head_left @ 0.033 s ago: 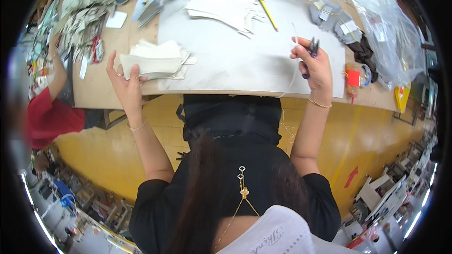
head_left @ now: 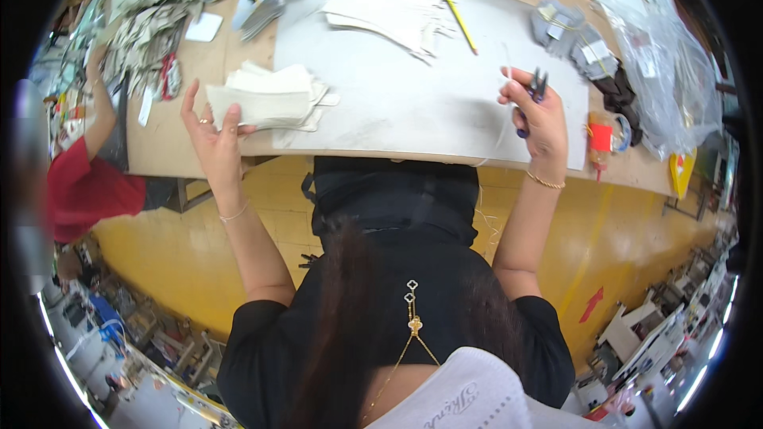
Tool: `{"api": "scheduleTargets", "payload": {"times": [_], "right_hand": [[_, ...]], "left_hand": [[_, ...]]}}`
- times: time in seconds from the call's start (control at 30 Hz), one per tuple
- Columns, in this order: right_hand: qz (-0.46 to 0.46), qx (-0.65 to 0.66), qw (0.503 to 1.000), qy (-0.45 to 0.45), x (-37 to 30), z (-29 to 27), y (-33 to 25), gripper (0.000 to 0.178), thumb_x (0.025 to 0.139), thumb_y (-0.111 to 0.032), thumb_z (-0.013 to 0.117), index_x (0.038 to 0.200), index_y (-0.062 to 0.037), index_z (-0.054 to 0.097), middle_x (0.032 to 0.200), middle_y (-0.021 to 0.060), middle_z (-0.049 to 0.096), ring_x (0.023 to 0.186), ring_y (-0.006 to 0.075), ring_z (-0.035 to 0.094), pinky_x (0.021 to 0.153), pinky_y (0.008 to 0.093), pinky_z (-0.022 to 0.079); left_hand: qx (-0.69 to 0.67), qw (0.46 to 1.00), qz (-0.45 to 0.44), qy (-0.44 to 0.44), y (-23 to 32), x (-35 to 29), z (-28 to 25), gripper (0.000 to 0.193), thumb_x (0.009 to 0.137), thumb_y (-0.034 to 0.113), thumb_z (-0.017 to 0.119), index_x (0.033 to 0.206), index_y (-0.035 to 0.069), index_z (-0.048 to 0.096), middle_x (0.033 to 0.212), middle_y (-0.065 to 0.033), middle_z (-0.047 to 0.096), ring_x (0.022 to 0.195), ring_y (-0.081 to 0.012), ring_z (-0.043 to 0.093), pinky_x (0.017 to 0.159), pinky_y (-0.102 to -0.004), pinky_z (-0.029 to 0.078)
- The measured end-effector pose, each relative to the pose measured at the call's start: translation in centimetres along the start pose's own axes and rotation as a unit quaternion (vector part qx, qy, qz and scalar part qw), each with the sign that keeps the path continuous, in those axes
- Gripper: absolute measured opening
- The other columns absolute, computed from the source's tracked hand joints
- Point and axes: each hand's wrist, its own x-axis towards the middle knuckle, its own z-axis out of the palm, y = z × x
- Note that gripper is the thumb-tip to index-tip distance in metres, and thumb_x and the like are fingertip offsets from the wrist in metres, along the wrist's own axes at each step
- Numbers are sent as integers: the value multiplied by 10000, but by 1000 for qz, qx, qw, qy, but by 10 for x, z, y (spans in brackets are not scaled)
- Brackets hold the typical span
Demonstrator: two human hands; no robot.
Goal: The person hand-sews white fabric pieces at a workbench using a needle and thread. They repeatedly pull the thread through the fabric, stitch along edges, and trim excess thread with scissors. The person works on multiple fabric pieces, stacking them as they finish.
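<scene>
At the table's near left, a fanned stack of cream fabric pieces [head_left: 266, 103] lies partly over a grey-white sheet [head_left: 381, 115]. My left hand [head_left: 214, 131] is at the stack's lower left corner. Its index finger and thumb close on the edge, while the outer fingers stick out to the left. On the right, my right hand [head_left: 540, 115] is raised over the sheet, closed round small dark thread snips [head_left: 540, 83] with the blades pointing up. A thin white strand [head_left: 509, 75], blurred, runs by its thumb and index fingertips.
Another cream fabric pile [head_left: 381, 14] and a yellow pencil [head_left: 455, 16] lie farther back. Grey bundles [head_left: 556, 22], clear plastic bags [head_left: 664, 71] and a red-labelled bottle [head_left: 600, 139] stand right. At far left are heaped fabric pieces [head_left: 151, 40] and a co-worker's red sleeve [head_left: 95, 191].
The view has shifted slightly, so the table and its things appear a little farther right. My hands keep nearly the same pose; the white strand has swung slightly.
</scene>
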Motion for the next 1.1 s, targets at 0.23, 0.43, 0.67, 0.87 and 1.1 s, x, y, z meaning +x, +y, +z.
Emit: {"api": "scheduleTargets", "payload": {"times": [0.23, 0.43, 0.67, 0.87, 1.1], "right_hand": [[-44, 45, 995, -76, -22, -2, -13, 211, 936, -153, 749, 1014, 34, 690, 835, 115, 714, 648, 105, 654, 468, 186, 395], [-87, 147, 965, -198, -54, -1, -38, 165, 904, -109, 765, 969, 19, 683, 785, 134, 698, 491, 93, 574, 435, 188, 416], [110, -131, 972, -158, -9, 103, 16, 248, 946, -254, 736, 982, -11, 701, 734, 7, 689, 498, 27, 466, 450, 194, 361], [98, -264, 938, -201, 23, 131, 42, 255, 934, -263, 722, 900, -10, 722, 663, 23, 679, 513, 63, 516, 491, 237, 437], [108, -310, 920, -214, 38, 137, 39, 264, 922, -263, 716, 874, -4, 736, 652, 33, 692, 509, 78, 540, 492, 247, 452]], "left_hand": [[-137, 960, -116, -215, 14, -46, 69, 523, 938, 49, 702, 1411, 47, 478, 1398, -162, 489, 1065, -221, 649, 758, -332, 639], [349, 888, 224, -199, -43, -72, 129, 340, 864, 129, 781, 1183, 53, 691, 1289, -134, 596, 1151, -323, 587, 1021, -451, 426], [355, 838, 323, -258, -62, -75, 105, 348, 849, 144, 771, 1184, 79, 705, 1215, -70, 647, 1152, -270, 580, 975, -422, 423], [365, 841, 334, -220, -66, -82, 102, 368, 847, 146, 771, 1199, 71, 695, 1243, -55, 638, 1170, -245, 564, 979, -421, 395], [355, 846, 318, -239, -73, -71, 98, 338, 871, 130, 749, 1199, 71, 695, 1272, -48, 625, 1184, -244, 552, 981, -425, 379]]}}
